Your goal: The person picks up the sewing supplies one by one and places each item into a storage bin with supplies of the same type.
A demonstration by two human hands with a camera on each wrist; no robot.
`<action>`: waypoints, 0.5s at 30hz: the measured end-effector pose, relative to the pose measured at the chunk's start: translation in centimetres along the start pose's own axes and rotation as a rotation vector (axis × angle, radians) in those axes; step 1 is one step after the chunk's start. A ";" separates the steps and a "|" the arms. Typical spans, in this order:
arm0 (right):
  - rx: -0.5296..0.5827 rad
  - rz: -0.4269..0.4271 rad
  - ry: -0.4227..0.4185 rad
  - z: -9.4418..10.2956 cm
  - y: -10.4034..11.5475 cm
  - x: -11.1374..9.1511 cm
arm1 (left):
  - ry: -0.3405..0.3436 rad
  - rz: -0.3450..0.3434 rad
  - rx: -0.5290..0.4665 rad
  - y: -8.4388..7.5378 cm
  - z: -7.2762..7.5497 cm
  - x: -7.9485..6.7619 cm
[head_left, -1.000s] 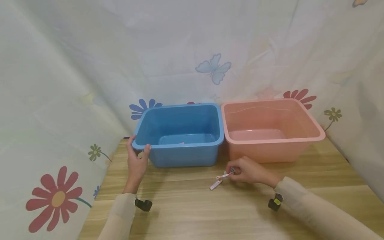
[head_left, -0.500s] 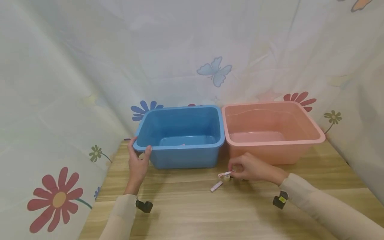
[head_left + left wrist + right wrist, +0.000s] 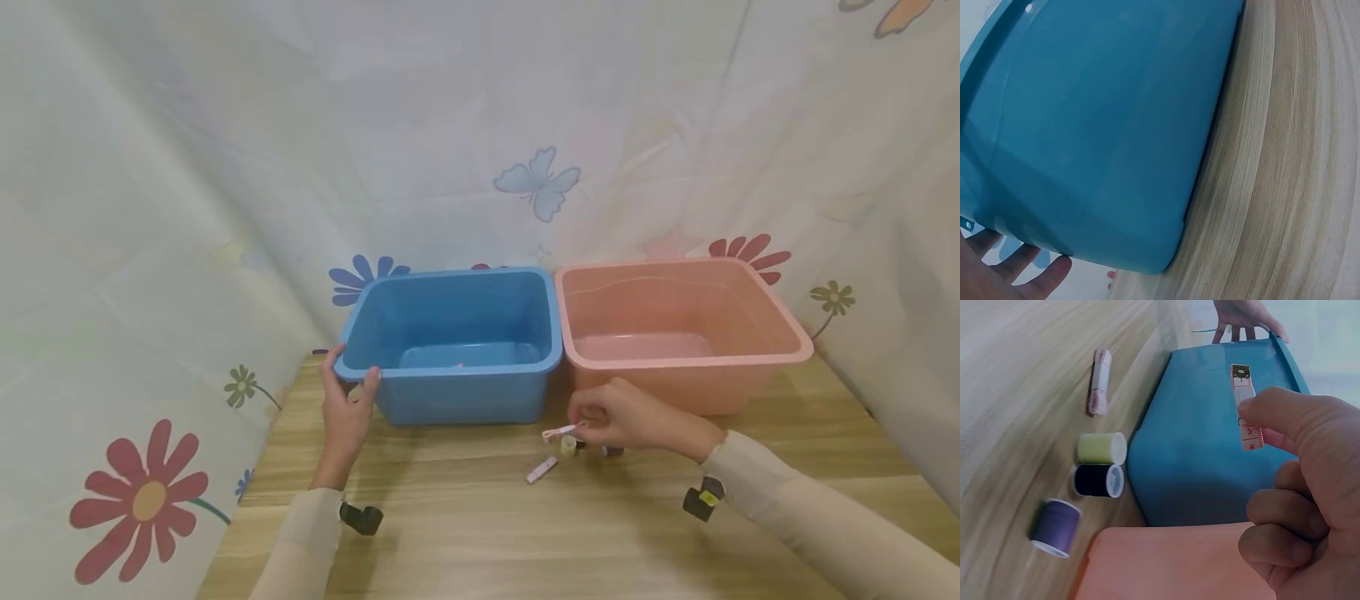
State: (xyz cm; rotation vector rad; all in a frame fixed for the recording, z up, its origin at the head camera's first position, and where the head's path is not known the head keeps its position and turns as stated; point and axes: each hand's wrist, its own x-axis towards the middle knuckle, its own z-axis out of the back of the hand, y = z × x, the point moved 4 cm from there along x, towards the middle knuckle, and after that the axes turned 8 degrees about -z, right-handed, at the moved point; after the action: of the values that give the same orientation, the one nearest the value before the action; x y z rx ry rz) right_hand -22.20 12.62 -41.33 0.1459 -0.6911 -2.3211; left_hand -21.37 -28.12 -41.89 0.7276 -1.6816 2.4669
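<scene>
sideways, long axis leftward: right hand's (image 3: 628,417) measuring tape (image 3: 1243,392)

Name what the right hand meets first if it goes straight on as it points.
Probably the blue bin, whose wall lies beyond the measuring tape the right hand pinches; depth is hard to judge.

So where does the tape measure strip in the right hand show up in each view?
Head: the tape measure strip is below and right of centre, pinched by the right hand.
Left wrist: not in it.
Right wrist: the strip is above and right of centre.
Shared landmark: the blue tub, in all three.
</scene>
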 end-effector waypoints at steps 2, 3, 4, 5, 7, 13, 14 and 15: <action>0.004 -0.008 0.003 0.3 0.2 0.0 | 0.002 0.001 0.005 0.1 0.0 0.0; 0.007 -0.010 0.003 0.5 0.4 0.1 | 0.002 0.001 0.005 0.2 0.0 0.1; 0.007 -0.012 0.000 0.7 0.5 0.1 | 0.003 0.003 0.004 0.6 -0.1 0.1; 0.006 -0.012 -0.003 0.9 0.6 0.1 | 0.001 0.003 0.003 1.0 -0.1 0.2; 0.003 -0.012 -0.016 1.3 0.9 0.1 | -0.004 0.005 -0.002 2.0 -0.2 0.4; -0.010 0.021 -0.048 2.4 1.4 0.4 | -0.031 -0.022 0.004 4.0 -0.2 0.8; -0.011 0.029 -0.049 2.5 1.5 0.4 | -0.037 -0.030 0.006 4.1 -0.2 0.8; -0.010 0.032 -0.045 2.6 1.7 0.5 | -0.041 -0.036 0.008 4.1 -0.1 0.8</action>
State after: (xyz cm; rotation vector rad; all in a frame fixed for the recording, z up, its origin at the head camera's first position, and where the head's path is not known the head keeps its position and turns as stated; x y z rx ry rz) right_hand -22.32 12.44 -38.20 0.0772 -0.6993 -2.3031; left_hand -23.45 -29.80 -45.12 0.8071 -1.6576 2.4528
